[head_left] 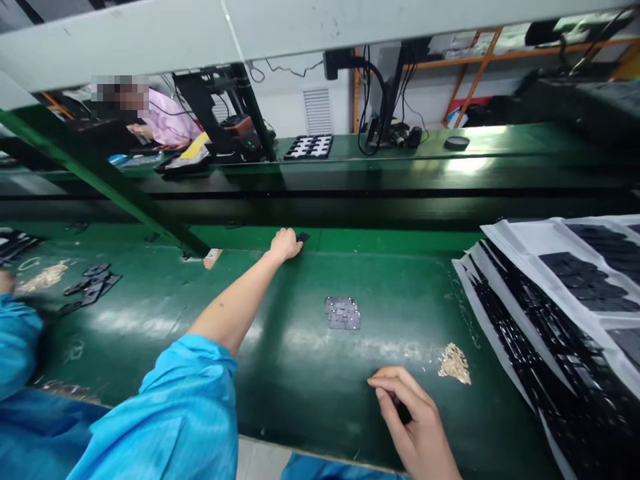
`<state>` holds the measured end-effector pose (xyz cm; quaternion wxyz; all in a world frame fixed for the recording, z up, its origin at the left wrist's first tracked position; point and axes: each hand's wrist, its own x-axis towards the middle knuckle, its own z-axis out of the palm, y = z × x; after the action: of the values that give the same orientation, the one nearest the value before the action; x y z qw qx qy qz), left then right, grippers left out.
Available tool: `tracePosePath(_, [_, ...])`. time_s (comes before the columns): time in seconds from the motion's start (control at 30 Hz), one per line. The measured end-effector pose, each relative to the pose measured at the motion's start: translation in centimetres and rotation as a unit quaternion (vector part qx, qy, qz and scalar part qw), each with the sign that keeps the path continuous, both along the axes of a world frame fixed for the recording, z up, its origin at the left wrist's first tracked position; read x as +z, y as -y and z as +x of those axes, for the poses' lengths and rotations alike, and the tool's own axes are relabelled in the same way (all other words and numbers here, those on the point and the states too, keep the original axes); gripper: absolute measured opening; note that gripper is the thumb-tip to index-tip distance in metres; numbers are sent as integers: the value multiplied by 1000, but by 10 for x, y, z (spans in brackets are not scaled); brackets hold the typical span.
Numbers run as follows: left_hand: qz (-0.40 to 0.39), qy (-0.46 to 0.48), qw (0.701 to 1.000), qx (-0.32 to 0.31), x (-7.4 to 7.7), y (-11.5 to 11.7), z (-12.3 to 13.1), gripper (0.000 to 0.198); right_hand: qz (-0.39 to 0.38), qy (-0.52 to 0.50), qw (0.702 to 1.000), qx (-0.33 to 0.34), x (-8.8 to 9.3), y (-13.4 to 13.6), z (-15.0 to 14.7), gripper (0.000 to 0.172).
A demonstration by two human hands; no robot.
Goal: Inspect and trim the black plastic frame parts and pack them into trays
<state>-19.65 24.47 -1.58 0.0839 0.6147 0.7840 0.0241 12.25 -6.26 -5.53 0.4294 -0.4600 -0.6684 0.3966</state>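
Observation:
My left hand point(285, 244) is stretched far forward to the back edge of the green bench, its fingers closed on a small black part point(303, 237). My right hand point(413, 417) rests near the front edge with fingers curled, pinching something dark I cannot make out. A small stack of grey flat parts point(343, 313) lies on the bench between the two hands. A little heap of tan scraps point(455, 364) sits just right of my right hand.
Stacked white trays of black parts point(565, 300) fill the right side. Loose black parts point(90, 285) and more tan scraps point(45, 275) lie at the left. A dark conveyor point(400, 200) runs behind the bench; another person in pink point(167, 123) works beyond it.

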Motion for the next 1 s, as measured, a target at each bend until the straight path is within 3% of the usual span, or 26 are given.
tracePosePath(0.13, [9, 25, 999, -47, 31, 20, 23, 30, 4, -12, 1000, -16, 2, 2, 9, 19])
tracePosePath(0.23, [-5, 84, 987, -139, 55, 60, 57, 37, -18, -25, 998, -53, 4, 0, 17, 19])
tracePosePath(0.33, [-56, 169, 948, -265, 75, 120, 97, 38, -47, -66, 992, -95, 16, -11, 22, 19])
tracePosePath(0.47, [-86, 278, 862, -415, 88, 192, 136, 35, -73, -160, 978, -113, 41, -29, 23, 35])
tracePosePath(0.57, [-69, 323, 842, -426, 79, 219, 153, 27, -59, -175, 975, -121, 55, -33, 26, 20])
tracePosePath(0.7, [-55, 425, 820, -379, 51, 236, 168, 23, -54, -174, 974, -135, 59, -24, 35, 17])
tracePosePath(0.83, [-6, 415, 829, -375, 32, 246, 174, 27, -42, -167, 976, -131, 57, -18, 42, 14])
tracePosePath(1.0, [2, 381, 842, -383, 30, 252, 178, 23, -42, -193, 969, -149, 51, -19, 43, 17])
